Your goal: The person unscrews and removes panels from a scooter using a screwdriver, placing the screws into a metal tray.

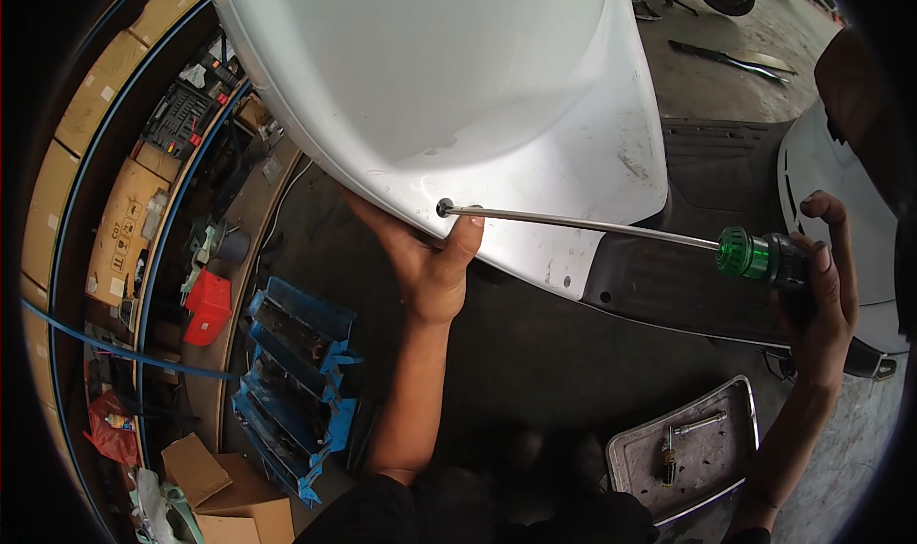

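A long screwdriver (592, 225) reaches nearly level across the view, its tip at a dark round hole (444, 207) near the edge of a white scooter panel (535, 176). My right hand (827, 286) is closed on its green and black handle (750, 255), with one finger raised off it. My left hand (430, 267) grips the panel's edge. Its thumb lies in front, against the shaft close to the tip, and its fingers are mostly hidden behind the panel. Whether a screw sits in the hole cannot be made out.
A black footboard (688, 300) extends right from the panel. Below lies a metal tray (621, 468) with a ratchet and small parts. An open blue toolbox (296, 372) stands at left, before shelves with cartons (122, 224) and a red bin (208, 307). A cardboard box (239, 496) sits lower left.
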### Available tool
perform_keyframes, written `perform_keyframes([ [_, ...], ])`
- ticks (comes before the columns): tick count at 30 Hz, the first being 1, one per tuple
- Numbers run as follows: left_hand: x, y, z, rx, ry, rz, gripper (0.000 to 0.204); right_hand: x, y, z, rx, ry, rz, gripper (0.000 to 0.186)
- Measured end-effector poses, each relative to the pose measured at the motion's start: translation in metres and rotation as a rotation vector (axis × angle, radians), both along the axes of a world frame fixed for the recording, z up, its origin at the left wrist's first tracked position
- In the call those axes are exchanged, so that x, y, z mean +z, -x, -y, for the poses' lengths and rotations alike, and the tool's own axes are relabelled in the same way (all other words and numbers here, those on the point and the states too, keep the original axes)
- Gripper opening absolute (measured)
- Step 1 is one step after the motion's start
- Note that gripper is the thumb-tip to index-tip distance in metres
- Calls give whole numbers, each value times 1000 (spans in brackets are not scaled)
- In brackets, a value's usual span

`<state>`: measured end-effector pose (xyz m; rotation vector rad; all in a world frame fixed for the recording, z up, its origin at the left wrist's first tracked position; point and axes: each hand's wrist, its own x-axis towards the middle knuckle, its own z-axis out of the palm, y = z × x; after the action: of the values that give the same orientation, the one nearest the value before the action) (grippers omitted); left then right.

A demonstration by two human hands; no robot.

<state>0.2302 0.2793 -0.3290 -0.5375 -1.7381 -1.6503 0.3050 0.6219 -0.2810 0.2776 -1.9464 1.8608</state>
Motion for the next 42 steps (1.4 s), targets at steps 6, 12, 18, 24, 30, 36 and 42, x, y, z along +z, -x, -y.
perform_keyframes([
  [6, 5, -2, -5, -24, -26, 11, 113, 8, -8, -11, -67, -186, 159, 49],
  [12, 2, 0, 0, 0, 10, -6, 112, -2, 5, 15, 45, 59, -73, 51],
  [18, 0, 0, -2, 5, -46, -49, 102, -2, 0, -6, 132, 23, 28, 43],
  [24, 6, -3, -6, -9, -67, -17, 103, -8, 5, -8, 133, 52, -119, 39],
  [30, 4, -2, -6, -10, -56, -18, 102, -15, -2, -32, 108, 63, -107, 36],
  [36, 1, -3, -2, 17, -40, 18, 103, -18, -2, -17, 146, 96, -106, 36],
  [42, 4, -3, -4, 42, -66, 88, 108, -20, 1, -2, 144, 106, -95, 36],
])
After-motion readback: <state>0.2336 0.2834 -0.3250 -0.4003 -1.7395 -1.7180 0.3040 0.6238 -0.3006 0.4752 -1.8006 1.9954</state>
